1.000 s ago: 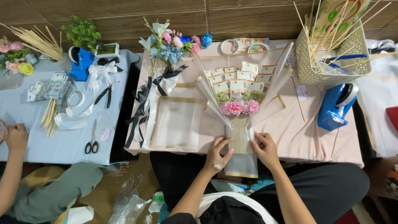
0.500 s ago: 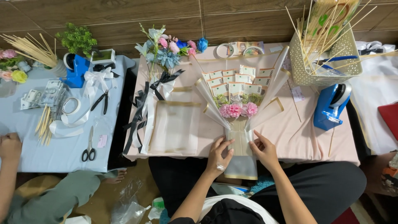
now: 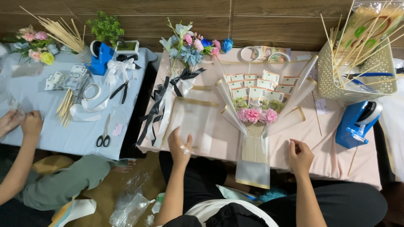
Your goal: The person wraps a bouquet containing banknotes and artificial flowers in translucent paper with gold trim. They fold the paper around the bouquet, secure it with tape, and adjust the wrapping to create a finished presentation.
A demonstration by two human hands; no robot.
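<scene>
A bouquet [image 3: 257, 110] of folded banknotes and pink flowers in clear wrap lies on the pink table [image 3: 320, 138], stem end hanging over the front edge. My left hand [image 3: 179, 147] rests flat on a stack of clear wrapping sheets with gold edges [image 3: 189, 120], left of the bouquet. My right hand [image 3: 299, 156] hovers at the front edge, right of the stem, fingers loosely curled with nothing visible in them.
A blue tape dispenser [image 3: 357, 122] and a basket of sticks [image 3: 357, 69] stand at the right. Artificial flowers [image 3: 189, 48] and black-and-white ribbons [image 3: 162, 105] lie at the left. Another person's hands [image 3: 21, 122] work at a blue table with scissors [image 3: 103, 136], sticks and banknotes.
Both my hands have left the bouquet's stem. The left moved left onto the clear sheets, the right moved right to the table edge.
</scene>
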